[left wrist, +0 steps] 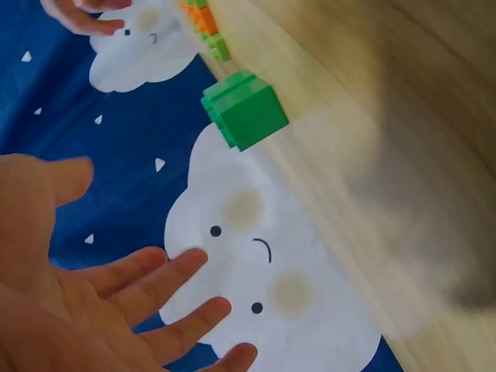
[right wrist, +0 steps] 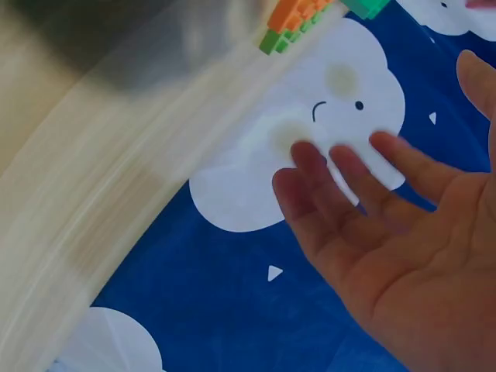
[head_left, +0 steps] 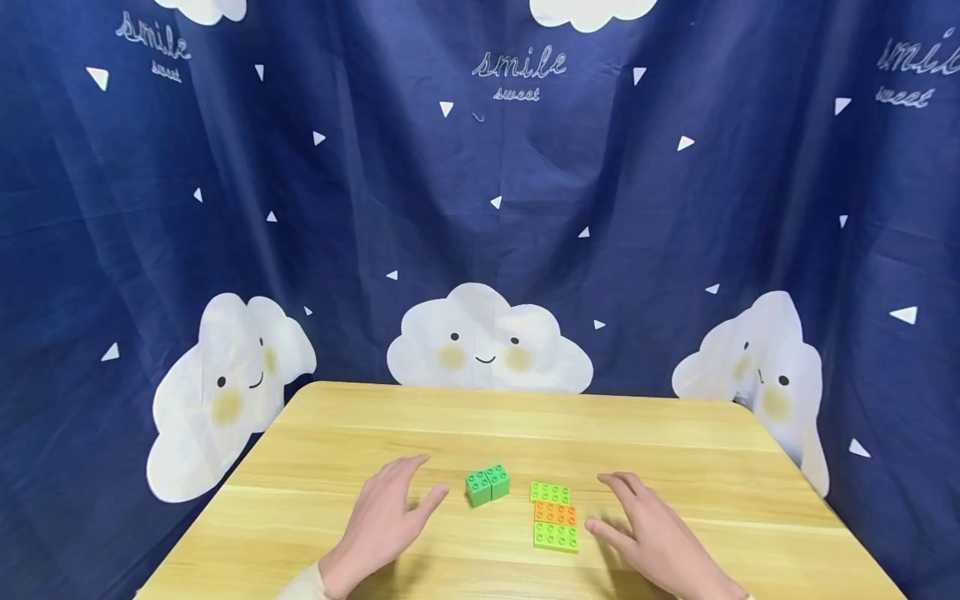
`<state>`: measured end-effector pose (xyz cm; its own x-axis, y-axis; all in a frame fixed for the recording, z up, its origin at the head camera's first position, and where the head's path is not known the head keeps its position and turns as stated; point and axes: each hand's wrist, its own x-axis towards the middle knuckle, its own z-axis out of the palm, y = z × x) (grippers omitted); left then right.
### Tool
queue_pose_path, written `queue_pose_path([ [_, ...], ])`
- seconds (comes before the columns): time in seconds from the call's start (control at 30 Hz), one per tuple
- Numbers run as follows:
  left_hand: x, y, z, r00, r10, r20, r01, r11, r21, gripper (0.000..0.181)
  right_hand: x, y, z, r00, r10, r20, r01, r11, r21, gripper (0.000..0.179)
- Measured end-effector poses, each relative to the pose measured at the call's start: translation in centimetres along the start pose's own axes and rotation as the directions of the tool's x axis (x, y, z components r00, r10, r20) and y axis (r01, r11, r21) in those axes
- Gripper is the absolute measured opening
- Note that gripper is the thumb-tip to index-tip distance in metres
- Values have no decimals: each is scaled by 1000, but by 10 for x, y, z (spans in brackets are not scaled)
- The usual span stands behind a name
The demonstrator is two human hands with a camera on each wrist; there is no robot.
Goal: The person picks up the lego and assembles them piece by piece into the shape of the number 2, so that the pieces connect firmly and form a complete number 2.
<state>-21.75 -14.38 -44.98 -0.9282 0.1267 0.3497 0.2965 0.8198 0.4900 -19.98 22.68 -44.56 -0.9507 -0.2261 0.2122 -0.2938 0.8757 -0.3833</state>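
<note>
Two green toy bricks stand side by side near the middle of the table. To their right lies a flat row of bricks: a lime brick at the far end, an orange brick in the middle and another lime brick nearest me. My left hand hovers left of the green bricks, fingers spread and relaxed, holding nothing. Right of the row is my right hand, its thumb close to the near lime brick but apart from it. Both palms look bare in the wrist views.
A light wooden table carries the bricks. Behind it and at both sides hangs a dark blue curtain printed with smiling white clouds and small triangles. The table's far edge runs close to the curtain.
</note>
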Motion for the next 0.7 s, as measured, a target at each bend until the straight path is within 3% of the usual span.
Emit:
queue_pose_path([
  [0.2, 12, -2, 10, 996, 51, 73, -46, 997, -69, 58, 9, -2, 5, 995, -95, 25, 94, 995, 28, 52],
  [0.33, 23, -2, 15, 992, 25, 122, -4, 986, -165, 55, 13, -1, 11, 987, -142, 70, 135, 986, 95, 48],
  [0.5, 37, -1, 19, 984, -11, 178, 67, 947, -315, 51, 17, -2, 14, 980, -159, 117, 132, 969, 207, 46],
  [0.57, 41, 0, 21, 983, -12, 182, 72, 942, -329, 48, 18, -4, 15, 978, -157, 136, 122, 965, 232, 45],
  [0.7, 44, 5, 29, 988, 3, 153, 43, 954, -296, 45, 20, -5, 18, 973, -154, 171, 110, 964, 242, 44],
])
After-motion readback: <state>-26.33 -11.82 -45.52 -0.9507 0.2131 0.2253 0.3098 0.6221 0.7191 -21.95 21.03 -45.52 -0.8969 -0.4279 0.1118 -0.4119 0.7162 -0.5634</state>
